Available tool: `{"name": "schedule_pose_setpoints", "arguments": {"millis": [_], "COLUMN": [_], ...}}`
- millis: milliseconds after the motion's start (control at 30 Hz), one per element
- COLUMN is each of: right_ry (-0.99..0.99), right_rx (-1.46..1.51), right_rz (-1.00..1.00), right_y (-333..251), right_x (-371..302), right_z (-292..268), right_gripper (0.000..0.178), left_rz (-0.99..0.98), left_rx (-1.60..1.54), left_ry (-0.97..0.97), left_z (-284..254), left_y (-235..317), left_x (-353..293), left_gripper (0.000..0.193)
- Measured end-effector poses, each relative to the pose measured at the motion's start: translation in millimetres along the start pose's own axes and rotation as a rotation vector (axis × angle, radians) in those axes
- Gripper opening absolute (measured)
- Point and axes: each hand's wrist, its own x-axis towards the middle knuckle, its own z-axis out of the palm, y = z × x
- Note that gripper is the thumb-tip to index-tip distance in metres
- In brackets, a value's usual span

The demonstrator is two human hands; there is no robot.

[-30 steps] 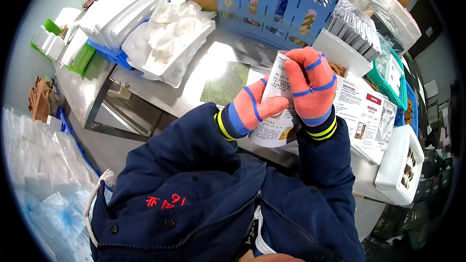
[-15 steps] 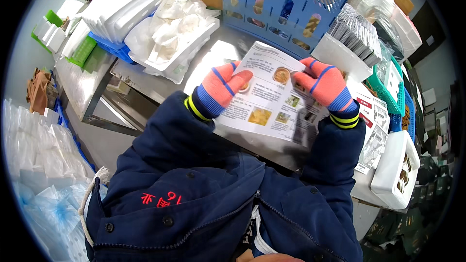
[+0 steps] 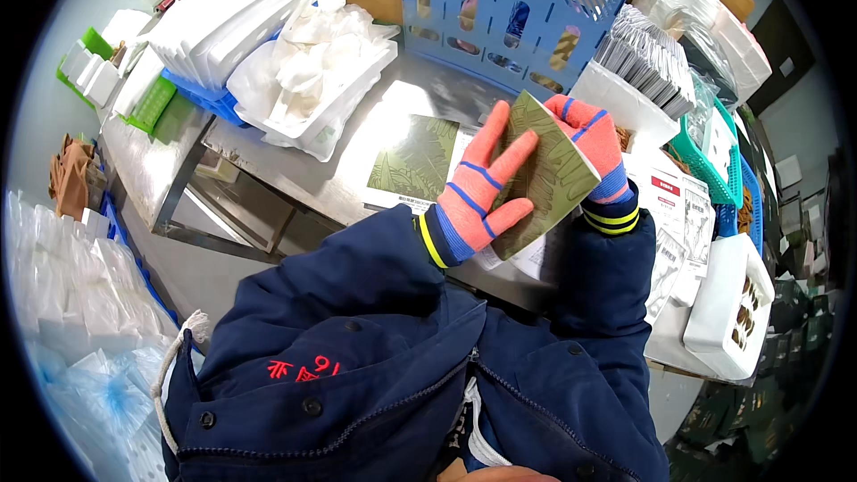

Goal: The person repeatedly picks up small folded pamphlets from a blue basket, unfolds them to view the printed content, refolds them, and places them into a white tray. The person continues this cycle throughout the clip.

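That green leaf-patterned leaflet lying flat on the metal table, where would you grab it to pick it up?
Probably by its near edge. The leaflet lies flat on the table, so a grip cannot close around it; that edge sits close to the table's rim, where it could slide out and be pinched from the person's side. Both hands, left and right, hold another folded leaflet.

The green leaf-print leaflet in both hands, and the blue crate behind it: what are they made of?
The leaflet looks like thin matte printed card or paper; it holds a sharp fold between the left hand and right hand. The blue crate looks like moulded rigid plastic, with slotted walls.
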Motion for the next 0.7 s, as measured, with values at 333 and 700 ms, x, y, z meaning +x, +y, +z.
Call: {"name": "schedule_pose_setpoints", "arguments": {"millis": [333, 700], "right_ry": [0.000, -0.041], "right_rx": [-0.205, -0.082], "right_rz": [-0.005, -0.124], "right_y": [-10.0, -23.4], "right_x": [-6.8, -18.7], "right_z": [-21.0, 11.1], "right_gripper": [0.026, 0.010], "left_rz": [-0.126, -0.483], "left_rx": [0.044, -1.154], "left_ry": [0.441, -0.041], "left_z": [-37.2, 5.9], "left_y": [-19.0, -16.9], "left_x": [16.9, -11.4], "left_gripper": [0.037, 0.047]}}
